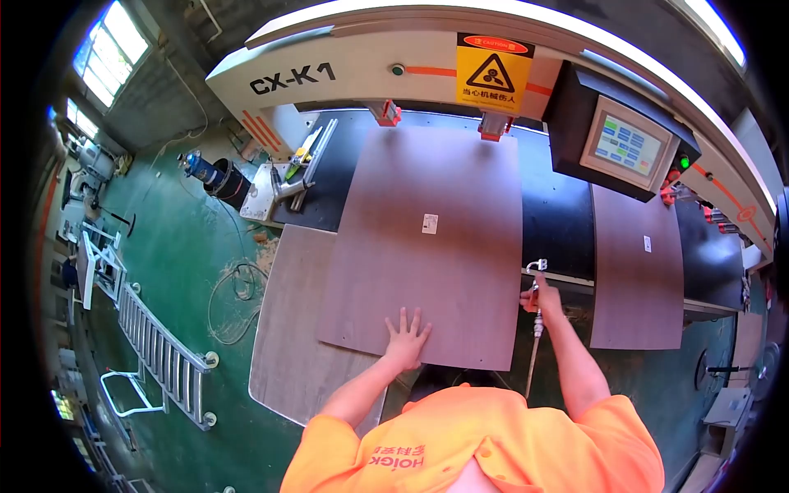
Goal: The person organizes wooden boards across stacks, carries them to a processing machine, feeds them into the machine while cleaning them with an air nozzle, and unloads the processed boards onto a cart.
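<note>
Brown panel (460, 279), head view: big, flat, roughly rectangular sheet, smooth matte face, thin straight edges. It lies on the black tabletop (559, 230) left of that surface's middle, far end under the beam, near end overhanging the tabletop's front edge toward you. Small white label (430, 223) sits on its face, printing too small to read.

Your left hand (405, 341) is flat on the panel by its near edge, fingers spread, palm down. Your right hand (542, 300) is just off the panel's right edge, by the tabletop's front edge, fingers curled around a shiny metal nozzle (538, 323); thin hose runs from it toward you. Can't tell how the fingertips sit on it.

Grey board (288, 329), dull, faintly streaked, with a rounded near-left corner, sits lower left, partly under your panel. Narrower brown panel (637, 287), same finish, lies toward the tabletop's right end and also overhangs the front edge.

White beam (362, 70) spans over the tabletop's far edge: smooth casing, orange stripes, glossy yellow warning sticker (493, 74). Two red-and-metal clamps (496, 125) hang at your panel's far end; can't tell if they touch. Boxy dark control unit (567, 123) with a lit flat screen (629, 135) hangs near the tabletop's right end. Straight metal bars (316, 164) lie by its left edge.
</note>
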Action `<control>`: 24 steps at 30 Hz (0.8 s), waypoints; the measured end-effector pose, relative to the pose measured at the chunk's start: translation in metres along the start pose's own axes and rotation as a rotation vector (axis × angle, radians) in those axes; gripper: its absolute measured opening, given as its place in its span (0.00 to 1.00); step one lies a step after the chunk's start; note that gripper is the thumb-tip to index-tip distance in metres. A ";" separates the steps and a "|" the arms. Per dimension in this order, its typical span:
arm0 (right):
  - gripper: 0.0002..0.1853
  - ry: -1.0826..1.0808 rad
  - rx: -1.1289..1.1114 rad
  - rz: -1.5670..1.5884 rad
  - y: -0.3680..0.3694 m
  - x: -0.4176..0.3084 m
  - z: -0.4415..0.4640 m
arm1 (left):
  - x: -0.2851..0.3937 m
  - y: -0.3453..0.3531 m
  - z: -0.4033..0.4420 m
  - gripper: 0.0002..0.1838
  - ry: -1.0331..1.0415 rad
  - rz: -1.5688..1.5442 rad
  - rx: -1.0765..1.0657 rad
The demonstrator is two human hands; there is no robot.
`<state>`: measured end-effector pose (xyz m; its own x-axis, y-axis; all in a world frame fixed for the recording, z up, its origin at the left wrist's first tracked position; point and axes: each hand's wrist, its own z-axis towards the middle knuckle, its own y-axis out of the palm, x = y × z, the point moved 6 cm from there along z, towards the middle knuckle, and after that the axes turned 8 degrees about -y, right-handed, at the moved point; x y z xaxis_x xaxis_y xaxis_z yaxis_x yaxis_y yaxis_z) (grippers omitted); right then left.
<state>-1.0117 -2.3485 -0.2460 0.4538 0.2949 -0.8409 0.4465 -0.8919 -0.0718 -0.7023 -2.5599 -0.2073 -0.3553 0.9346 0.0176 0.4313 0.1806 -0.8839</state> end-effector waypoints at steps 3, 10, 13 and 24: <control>0.32 0.022 -0.068 -0.174 -0.002 -0.031 -0.007 | -0.007 -0.002 0.005 0.54 0.028 0.008 0.006; 0.30 0.083 -0.145 -0.216 0.033 -0.040 -0.027 | -0.020 -0.011 0.039 0.53 0.046 0.015 0.063; 0.31 0.070 -0.170 -0.126 0.043 -0.046 -0.032 | -0.023 -0.021 0.052 0.54 0.055 0.039 0.055; 0.27 -0.033 -0.328 0.291 0.164 -0.164 -0.028 | -0.040 -0.033 0.075 0.55 0.055 0.005 0.029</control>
<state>-0.9916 -2.5334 -0.1048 0.5746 0.0315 -0.8179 0.5270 -0.7788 0.3402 -0.7639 -2.6260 -0.2140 -0.3072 0.9509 0.0381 0.4085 0.1679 -0.8972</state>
